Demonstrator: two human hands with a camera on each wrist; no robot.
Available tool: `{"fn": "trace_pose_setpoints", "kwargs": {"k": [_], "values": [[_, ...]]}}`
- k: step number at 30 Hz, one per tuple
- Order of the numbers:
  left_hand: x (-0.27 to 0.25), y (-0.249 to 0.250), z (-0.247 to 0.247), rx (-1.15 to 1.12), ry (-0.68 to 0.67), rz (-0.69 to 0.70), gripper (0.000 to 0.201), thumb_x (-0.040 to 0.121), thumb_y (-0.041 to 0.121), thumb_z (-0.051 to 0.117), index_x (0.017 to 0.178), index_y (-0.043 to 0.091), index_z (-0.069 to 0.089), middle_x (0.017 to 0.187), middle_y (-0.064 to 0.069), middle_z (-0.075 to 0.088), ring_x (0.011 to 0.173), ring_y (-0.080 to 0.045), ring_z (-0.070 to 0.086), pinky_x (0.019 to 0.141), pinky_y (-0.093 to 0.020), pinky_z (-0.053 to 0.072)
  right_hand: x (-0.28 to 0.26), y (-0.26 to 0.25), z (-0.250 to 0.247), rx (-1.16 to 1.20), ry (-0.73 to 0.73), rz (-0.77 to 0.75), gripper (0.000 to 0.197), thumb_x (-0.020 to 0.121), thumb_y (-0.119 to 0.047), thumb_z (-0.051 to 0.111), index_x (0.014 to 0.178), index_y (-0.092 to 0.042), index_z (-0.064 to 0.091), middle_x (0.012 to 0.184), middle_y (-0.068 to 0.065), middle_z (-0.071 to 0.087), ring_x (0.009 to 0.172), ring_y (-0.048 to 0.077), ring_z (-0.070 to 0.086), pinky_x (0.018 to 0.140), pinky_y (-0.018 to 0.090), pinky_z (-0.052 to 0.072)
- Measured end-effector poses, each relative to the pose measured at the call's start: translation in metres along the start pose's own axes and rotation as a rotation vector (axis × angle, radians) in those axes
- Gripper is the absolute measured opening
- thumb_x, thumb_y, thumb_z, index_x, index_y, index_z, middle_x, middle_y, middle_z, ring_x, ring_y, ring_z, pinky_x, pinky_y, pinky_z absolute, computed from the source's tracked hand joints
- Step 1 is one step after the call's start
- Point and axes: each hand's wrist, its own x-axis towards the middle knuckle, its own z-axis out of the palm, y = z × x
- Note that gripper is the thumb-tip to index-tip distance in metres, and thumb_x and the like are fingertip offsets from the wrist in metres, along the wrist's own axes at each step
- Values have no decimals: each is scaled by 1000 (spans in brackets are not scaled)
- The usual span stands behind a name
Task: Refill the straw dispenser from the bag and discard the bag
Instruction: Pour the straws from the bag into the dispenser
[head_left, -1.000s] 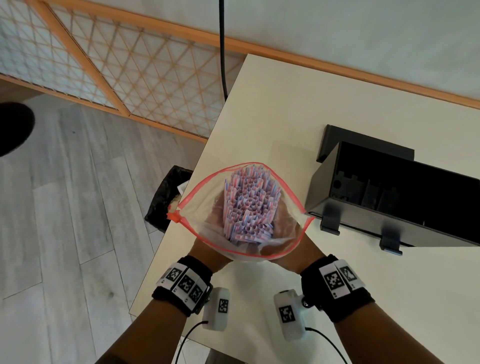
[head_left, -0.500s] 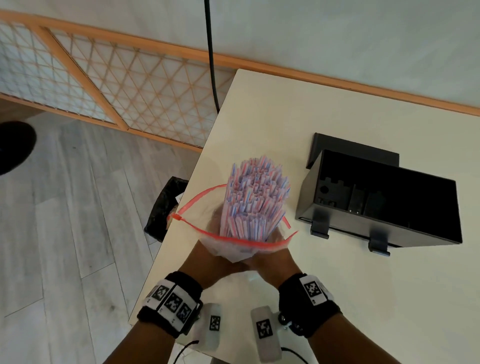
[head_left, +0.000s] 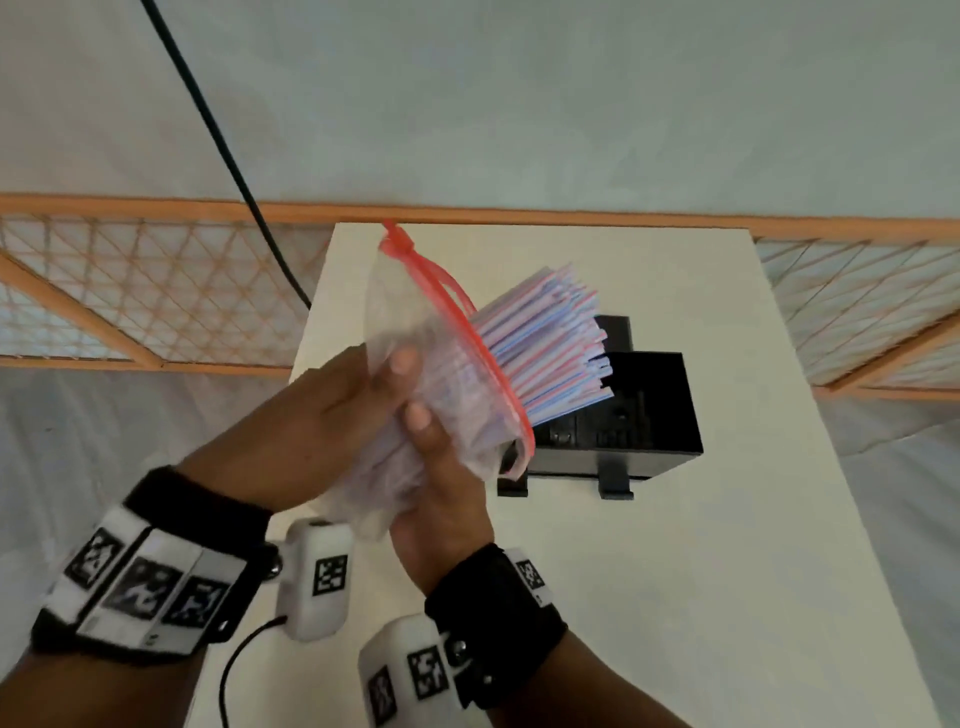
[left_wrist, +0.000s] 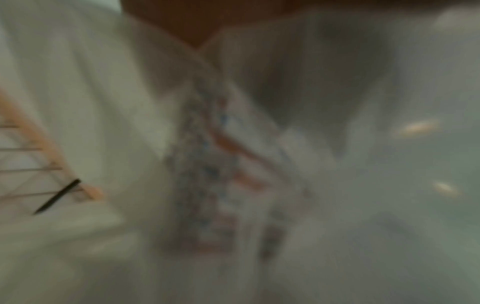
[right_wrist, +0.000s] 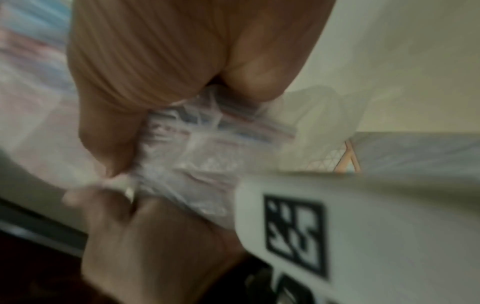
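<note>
A clear zip bag with a red seal is held above the table, tilted with its mouth toward the right. A bundle of pink, blue and white straws pokes out of the mouth, over the open black straw dispenser. My left hand grips the bag's lower part from the left. My right hand grips it from below, thumb up on the plastic. The right wrist view shows the crumpled bag squeezed between both hands. The left wrist view is blurred, with the straws faintly visible.
The dispenser stands on a cream table. Its black lid lies behind it. A black cable hangs down the wall at the left. A wooden lattice screen runs behind the table.
The bag has been lifted and tipped from upright over to the right, so the straws now point at the dispenser. The head view has swung up toward the wall.
</note>
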Motion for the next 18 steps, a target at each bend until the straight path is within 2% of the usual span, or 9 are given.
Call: {"fn": "trace_pose_setpoints", "kwargs": {"k": [2, 4, 8, 10, 12, 14, 16, 18], "values": [[24, 14, 4, 226, -28, -23, 65, 92, 76, 24, 132, 38, 57, 126, 11, 68, 120, -9, 62, 106, -43, 47, 2, -8, -3, 84, 51, -18, 74, 81, -33, 85, 144, -8, 54, 148, 26, 51, 140, 40, 47, 120, 63, 27], [48, 26, 11, 394, -84, -64, 63, 94, 69, 23, 132, 33, 59, 126, 8, 68, 118, -12, 62, 104, -35, 46, 6, -17, -9, 123, 130, -39, 78, 85, -35, 81, 151, -12, 45, 154, 24, 46, 145, 39, 41, 122, 62, 24], [87, 45, 27, 580, -188, -32, 72, 96, 70, 19, 112, 17, 66, 106, -11, 73, 101, -28, 70, 94, -47, 53, 14, -35, -22, 209, 139, 16, 61, 97, -40, 65, 148, -11, 50, 151, 23, 50, 143, 38, 44, 124, 56, 23], [104, 49, 35, 654, -213, -47, 69, 99, 65, 22, 99, 12, 66, 92, -15, 72, 86, -30, 69, 88, -46, 53, 19, -43, -26, 248, 157, 39, 60, 100, -42, 59, 149, -10, 50, 150, 22, 51, 143, 37, 44, 125, 55, 22], [119, 55, 43, 706, -231, -84, 70, 101, 61, 25, 89, 3, 63, 81, -20, 66, 69, -28, 60, 77, -43, 51, 23, -49, -30, 317, 147, 30, 58, 103, -43, 53, 150, -9, 49, 151, 21, 49, 143, 37, 42, 125, 54, 22], [130, 59, 50, 750, -247, -131, 70, 102, 59, 29, 81, 1, 62, 69, -13, 59, 62, -21, 52, 66, -35, 44, 26, -51, -34, 364, 136, 47, 63, 103, -45, 51, 152, -6, 44, 151, 22, 47, 143, 38, 42, 124, 54, 24], [139, 61, 57, 790, -250, -182, 66, 102, 58, 33, 67, 6, 56, 60, -5, 52, 55, -18, 47, 60, -29, 37, 28, -53, -37, 372, 103, 93, 75, 100, -52, 56, 154, -2, 39, 157, 27, 39, 147, 42, 36, 124, 57, 21], [146, 64, 64, 838, -249, -215, 61, 102, 55, 37, 58, 14, 46, 54, 0, 45, 51, -15, 41, 55, -28, 31, 29, -56, -39, 366, 70, 140, 88, 94, -59, 60, 155, 0, 35, 160, 29, 32, 149, 43, 31, 125, 58, 20]]}}
